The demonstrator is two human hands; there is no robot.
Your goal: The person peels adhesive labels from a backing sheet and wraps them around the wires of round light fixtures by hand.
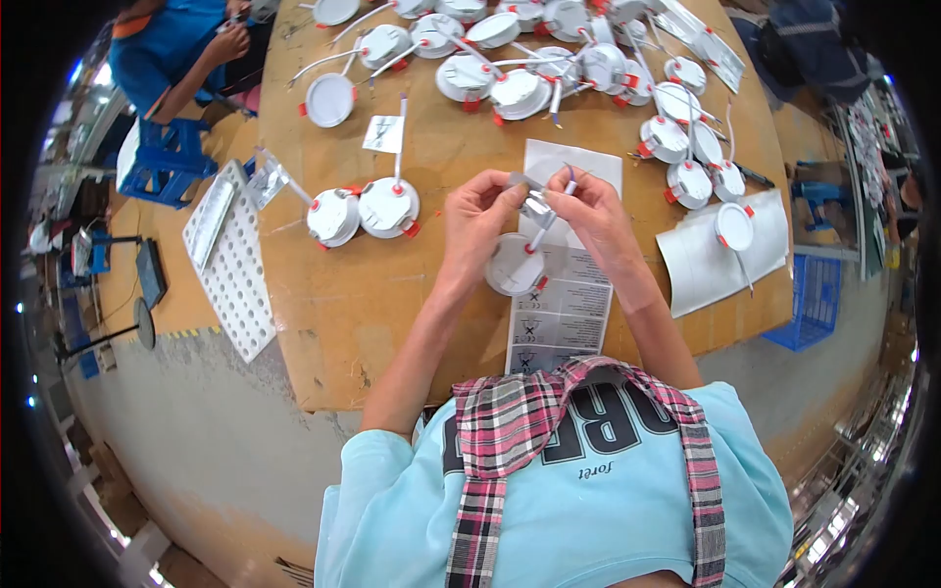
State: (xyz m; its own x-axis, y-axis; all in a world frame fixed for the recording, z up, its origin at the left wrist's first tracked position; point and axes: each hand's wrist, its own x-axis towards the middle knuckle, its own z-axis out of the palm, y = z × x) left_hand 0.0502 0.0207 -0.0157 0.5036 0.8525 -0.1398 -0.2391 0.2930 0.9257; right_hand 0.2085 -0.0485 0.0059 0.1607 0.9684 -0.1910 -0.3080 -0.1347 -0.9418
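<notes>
My left hand [482,214] pinches one end of a small silvery label [534,205]. The fingers of my right hand [591,211] are closed on the white cable [541,231] near its top, beside the label. That cable runs down to a round white lamp [513,265] with red clips, which rests below my hands. Under the lamp lies a long printed sheet of labels [560,312]. Two more round lamps stand together on the left, and a small label hangs on the cable of the right one [388,207].
Many white lamps [520,93] cover the far side of the cardboard-topped table [333,323]. Another lamp [734,226] lies on white sheets [686,265] at the right. A perforated white panel [235,265] leans at the left edge. A co-worker [172,59] is at the far left.
</notes>
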